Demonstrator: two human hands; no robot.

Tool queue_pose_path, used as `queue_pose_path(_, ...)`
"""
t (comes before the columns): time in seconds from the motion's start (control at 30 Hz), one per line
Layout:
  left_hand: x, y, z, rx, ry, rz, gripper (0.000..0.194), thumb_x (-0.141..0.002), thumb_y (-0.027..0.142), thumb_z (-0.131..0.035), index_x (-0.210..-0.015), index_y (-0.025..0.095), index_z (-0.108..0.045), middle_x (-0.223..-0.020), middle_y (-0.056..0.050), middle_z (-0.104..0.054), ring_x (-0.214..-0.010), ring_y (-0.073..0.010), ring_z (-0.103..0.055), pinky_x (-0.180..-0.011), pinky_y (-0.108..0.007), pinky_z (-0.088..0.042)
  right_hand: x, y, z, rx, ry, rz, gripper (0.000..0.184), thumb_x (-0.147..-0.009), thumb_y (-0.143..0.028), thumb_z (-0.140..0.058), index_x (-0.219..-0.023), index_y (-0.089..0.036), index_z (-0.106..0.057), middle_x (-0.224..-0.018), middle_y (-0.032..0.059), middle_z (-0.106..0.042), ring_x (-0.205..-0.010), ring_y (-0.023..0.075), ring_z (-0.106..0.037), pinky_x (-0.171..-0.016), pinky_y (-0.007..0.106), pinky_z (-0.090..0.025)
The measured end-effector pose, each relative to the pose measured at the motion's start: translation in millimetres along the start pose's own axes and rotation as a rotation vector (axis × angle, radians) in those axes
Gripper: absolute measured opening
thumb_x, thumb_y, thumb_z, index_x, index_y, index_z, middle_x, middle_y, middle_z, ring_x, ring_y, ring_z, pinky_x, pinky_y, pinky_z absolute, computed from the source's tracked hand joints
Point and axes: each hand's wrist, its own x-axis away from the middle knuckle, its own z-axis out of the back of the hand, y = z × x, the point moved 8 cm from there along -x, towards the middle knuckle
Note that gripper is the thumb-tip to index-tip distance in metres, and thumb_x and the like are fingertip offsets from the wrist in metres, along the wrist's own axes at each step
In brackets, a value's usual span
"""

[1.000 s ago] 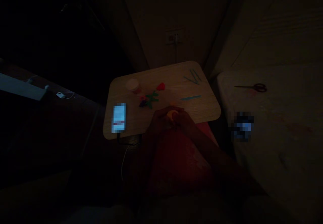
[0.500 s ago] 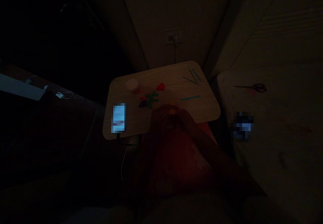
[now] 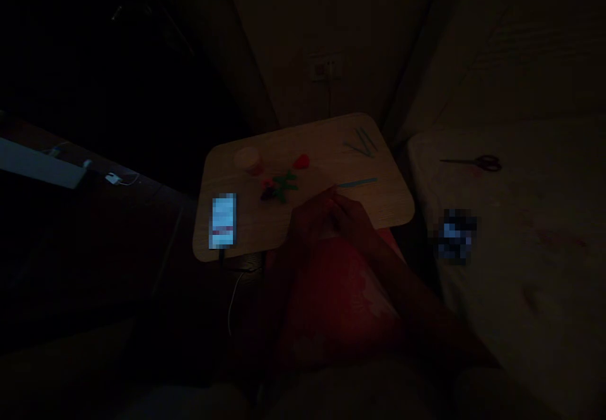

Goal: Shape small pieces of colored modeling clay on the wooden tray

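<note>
In dim light my left hand [image 3: 308, 219] and my right hand [image 3: 353, 215] meet over the front edge of a small wooden table [image 3: 272, 230]. Their fingers are closed and pressed together at the tips; whatever lies between them is hidden. Just beyond the fingertips is a blue-green flat stick, like a modelling knife [image 3: 357, 183]. Left of the hands lie green branching pieces [image 3: 285, 185], with a dark lump [image 3: 268, 193] and a pinkish-red lump [image 3: 267, 182] beside them. A bright red lump [image 3: 302, 162] sits a little farther back.
Thin blue-green sticks [image 3: 362, 142] lie at the back right of the table. A pale round tub [image 3: 247, 159] stands back left, a lit phone [image 3: 223, 221] front left. Scissors [image 3: 473, 163] and a blurred-out object [image 3: 456, 235] rest on the pale surface to the right.
Between my hands an orange lump showed before; now it is out of sight. The hands have turned and closed together, fingertips farther forward, near the blue-green knife. The table items stay put.
</note>
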Motion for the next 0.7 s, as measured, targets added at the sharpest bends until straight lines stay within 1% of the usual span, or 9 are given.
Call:
queue_pose_path(0.07,0.9,-3.2,-1.2,0.075,0.017,0.054,0.046,-0.107,0.041,-0.056,-0.147,0.023,-0.065,-0.152,-0.011,-0.064,-0.142,-0.0268,-0.062,-0.125,-0.044,-0.045,-0.4,-4.8,1.3,0.002,0.013,0.010,0.044,-0.099,-0.057,-0.054,-0.072,-0.022,-0.056,-0.067,-0.0004,-0.056,-0.063,0.0149,-0.047,-0.062,0.028,-0.036)
queue_pose_path(0.17,2.6,-12.4,-0.5,0.183,0.095,0.137,0.052,-0.103,0.049,-0.062,-0.146,0.020,-0.066,-0.146,-0.015,-0.068,-0.136,-0.0286,-0.066,-0.120,-0.044,-0.051,0.1,-3.7,-3.4,-0.097,-0.001,-0.058,0.051,-0.098,-0.066,-0.052,-0.072,-0.022,-0.057,-0.061,-0.0019,-0.050,-0.056,0.0135,-0.042,-0.055,0.028,-0.032)
queue_pose_path(0.23,3.6,-16.9,1.2,0.241,0.154,0.156,0.058,-0.099,0.054,-0.067,-0.145,0.019,-0.066,-0.142,-0.016,-0.071,-0.132,-0.0296,-0.069,-0.115,-0.043,-0.055,1.2,-1.2,-9.7,-0.177,-0.028,-0.104,0.054,-0.096,-0.071,-0.051,-0.074,-0.022,-0.059,-0.057,-0.0032,-0.047,-0.052,0.0127,-0.039,-0.051,0.028,-0.031)
queue_pose_path(0.3,4.4,-20.1,2.1,0.271,0.181,0.171,0.059,-0.096,0.058,-0.069,-0.140,0.018,-0.069,-0.140,-0.016,-0.072,-0.130,-0.0303,-0.070,-0.112,-0.043,-0.056,2.2,-0.3,-14.1,-0.209,-0.044,-0.119,0.055,-0.095,-0.073,-0.052,-0.074,-0.022,-0.058,-0.056,-0.0037,-0.047,-0.051,0.0122,-0.039,-0.050,0.027,-0.031)
queue_pose_path(0.37,4.9,-22.2,2.0,0.271,0.179,0.190,0.056,-0.095,0.060,-0.069,-0.132,0.018,-0.074,-0.139,-0.016,-0.073,-0.129,-0.0307,-0.071,-0.112,-0.043,-0.056,2.7,-0.9,-14.3,-0.200,-0.036,-0.113,0.054,-0.095,-0.071,-0.054,-0.073,-0.022,-0.058,-0.058,-0.0034,-0.048,-0.052,0.0121,-0.040,-0.051,0.027,-0.032)
queue_pose_path(0.47,4.5,-22.5,2.1,0.242,0.174,0.208,0.054,-0.096,0.059,-0.069,-0.129,0.018,-0.076,-0.136,-0.015,-0.075,-0.126,-0.0306,-0.072,-0.112,-0.043,-0.056,1.7,-3.9,-9.8,-0.148,-0.013,-0.093,0.051,-0.095,-0.067,-0.055,-0.072,-0.022,-0.058,-0.059,-0.0025,-0.049,-0.054,0.0126,-0.042,-0.052,0.027,-0.033)
queue_pose_path(0.57,2.8,-17.1,1.4,0.220,0.167,0.188,0.049,-0.098,0.055,-0.066,-0.129,0.018,-0.076,-0.134,-0.014,-0.076,-0.125,-0.0293,-0.072,-0.111,-0.043,-0.057,-0.4,-8.8,-4.8,-0.081,0.016,-0.045,0.050,-0.094,-0.065,-0.056,-0.068,-0.022,-0.057,-0.059,-0.0018,-0.050,-0.057,0.0130,-0.043,-0.053,0.028,-0.032)
queue_pose_path(0.63,2.6,-13.1,1.9,0.194,0.178,0.183,0.043,-0.100,0.050,-0.065,-0.126,0.019,-0.078,-0.133,-0.012,-0.077,-0.124,-0.0280,-0.073,-0.111,-0.041,-0.057,-0.3,-7.5,-6.6,-0.075,0.004,-0.044,0.051,-0.094,-0.065,-0.056,-0.067,-0.022,-0.056,-0.058,-0.0022,-0.049,-0.056,0.0126,-0.042,-0.053,0.028,-0.032)
queue_pose_path(0.7,3.5,-10.0,4.0,0.162,0.213,0.184,0.035,-0.099,0.046,-0.067,-0.118,0.020,-0.081,-0.129,-0.011,-0.079,-0.122,-0.0270,-0.074,-0.110,-0.040,-0.057,2.0,-1.3,-12.2,-0.132,-0.026,-0.081,0.052,-0.095,-0.068,-0.055,-0.069,-0.022,-0.055,-0.056,-0.0034,-0.047,-0.052,0.0117,-0.039,-0.050,0.027,-0.031)
